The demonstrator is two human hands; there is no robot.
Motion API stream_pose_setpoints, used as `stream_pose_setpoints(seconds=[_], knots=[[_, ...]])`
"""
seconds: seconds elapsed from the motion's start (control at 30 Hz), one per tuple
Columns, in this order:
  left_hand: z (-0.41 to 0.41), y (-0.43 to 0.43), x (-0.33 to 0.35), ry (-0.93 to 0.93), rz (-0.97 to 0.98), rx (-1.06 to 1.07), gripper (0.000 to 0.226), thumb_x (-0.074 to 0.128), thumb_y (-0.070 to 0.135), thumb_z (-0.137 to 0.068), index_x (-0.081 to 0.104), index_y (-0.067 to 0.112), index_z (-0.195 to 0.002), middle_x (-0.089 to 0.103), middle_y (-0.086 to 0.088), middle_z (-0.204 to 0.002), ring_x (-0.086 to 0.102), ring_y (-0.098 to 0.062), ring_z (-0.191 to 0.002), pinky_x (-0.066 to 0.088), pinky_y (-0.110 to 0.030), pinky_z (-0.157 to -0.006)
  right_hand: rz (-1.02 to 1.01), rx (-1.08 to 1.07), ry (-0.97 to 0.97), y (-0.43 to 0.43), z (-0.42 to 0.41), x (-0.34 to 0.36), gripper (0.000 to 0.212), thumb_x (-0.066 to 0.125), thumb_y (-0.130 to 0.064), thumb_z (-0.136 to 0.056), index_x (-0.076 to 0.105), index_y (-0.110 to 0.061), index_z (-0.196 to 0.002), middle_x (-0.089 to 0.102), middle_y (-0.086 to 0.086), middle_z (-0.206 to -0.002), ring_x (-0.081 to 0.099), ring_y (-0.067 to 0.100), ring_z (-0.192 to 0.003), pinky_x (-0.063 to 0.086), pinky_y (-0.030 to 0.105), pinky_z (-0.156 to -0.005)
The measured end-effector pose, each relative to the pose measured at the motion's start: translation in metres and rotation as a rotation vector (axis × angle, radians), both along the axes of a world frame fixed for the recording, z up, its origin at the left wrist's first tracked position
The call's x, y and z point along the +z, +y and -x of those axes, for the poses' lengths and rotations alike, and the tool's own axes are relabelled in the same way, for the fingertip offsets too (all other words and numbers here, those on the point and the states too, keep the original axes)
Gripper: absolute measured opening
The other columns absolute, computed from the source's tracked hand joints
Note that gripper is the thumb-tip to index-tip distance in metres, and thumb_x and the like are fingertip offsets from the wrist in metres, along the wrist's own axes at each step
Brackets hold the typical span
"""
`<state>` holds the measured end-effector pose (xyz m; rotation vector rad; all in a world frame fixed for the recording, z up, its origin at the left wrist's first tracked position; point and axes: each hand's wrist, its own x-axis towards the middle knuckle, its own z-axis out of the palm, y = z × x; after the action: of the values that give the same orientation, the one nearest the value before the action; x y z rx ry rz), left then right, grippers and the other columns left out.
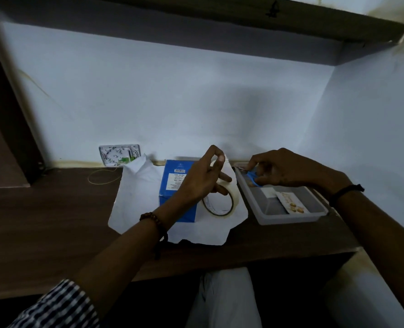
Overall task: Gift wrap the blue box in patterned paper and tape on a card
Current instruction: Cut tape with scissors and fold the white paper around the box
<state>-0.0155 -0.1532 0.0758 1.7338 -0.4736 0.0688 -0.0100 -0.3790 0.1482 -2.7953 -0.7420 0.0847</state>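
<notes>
Blue box stands on white paper, partly hidden by the left hand, which grips a tape roll; to its right, the right hand grips blue scissors.

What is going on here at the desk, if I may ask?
A person is partway through wrapping a gift. The left hand holds a cream roll of adhesive tape and seems to pinch its loose end upward. The right hand grips blue-handled scissors in the clear plastic tray, where a small printed card lies. The blue cardboard box stands unwrapped on a white-sided paper sheet spread on the dark wooden desk.
</notes>
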Motion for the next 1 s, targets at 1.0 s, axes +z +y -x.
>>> stream_pose_setpoints(seconds=[1.0], knots=[[-0.001, 0.004, -0.031, -0.164, -0.311, 0.002, 0.036, 0.033, 0.040, -0.107, 0.036, 0.024, -0.139, 0.074, 0.003, -0.092, 0.073, -0.015, -0.063, 0.063, -0.041, -0.065, -0.922, -0.371, -0.022, 0.050, 0.023, -0.038, 0.027, 0.082, -0.014, -0.078, 0.067, -0.024, -0.099, 0.074, -0.008, -0.087, 0.070, -0.005, -0.075, 0.049, 0.007, -0.059]])
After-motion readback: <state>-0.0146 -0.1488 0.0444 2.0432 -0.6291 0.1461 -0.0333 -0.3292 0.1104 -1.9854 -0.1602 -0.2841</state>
